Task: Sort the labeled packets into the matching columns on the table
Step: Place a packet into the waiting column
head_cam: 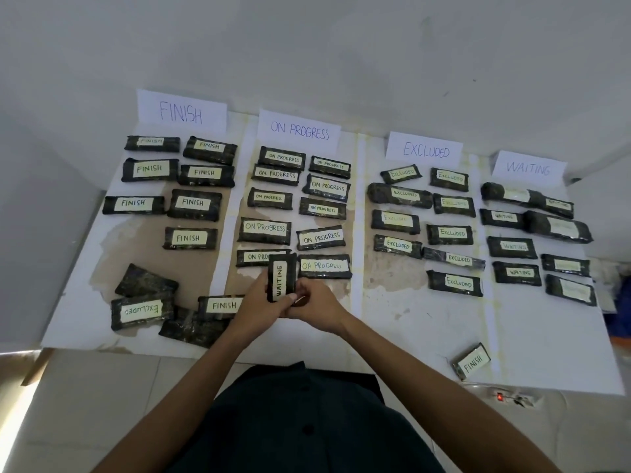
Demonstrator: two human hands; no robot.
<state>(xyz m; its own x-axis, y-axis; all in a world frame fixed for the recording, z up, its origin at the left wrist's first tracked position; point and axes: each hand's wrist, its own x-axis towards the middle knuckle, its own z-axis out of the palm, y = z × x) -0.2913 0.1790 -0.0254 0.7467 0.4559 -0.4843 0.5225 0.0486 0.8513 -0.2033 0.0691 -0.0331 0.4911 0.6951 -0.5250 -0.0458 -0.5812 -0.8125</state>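
Head view: A person in a dark shirt holds the WAITING packet turned lengthwise, label reading sideways, over the near end of the ON PROGRESS column. Both hands meet at the packet's lower end. The left hand grips it, with the thumb laid across the foot of the label and the fingers curled behind. The right hand closes in from the other side, fingers curled at the packet's lower corner; whether they pinch it cannot be told. The held packet partly covers one ON PROGRESS packet behind it.

On the table, four paper signs stand along the wall. From left to right they are the FINISH sign, ON PROGRESS sign, EXCLUDED sign and WAITING sign. Dark packets with pale labels lie in rough pairs beneath each sign. Where the labels are legible, they match the sign above.

A loose pile sits at the near left corner. It holds an EXCLUDED packet with its label upside down, a FINISH packet just beside the left wrist, and two face-down packets showing no label. A stray FINISH packet lies tilted and alone at the near right edge. Just past that edge, a power strip shows a red light.
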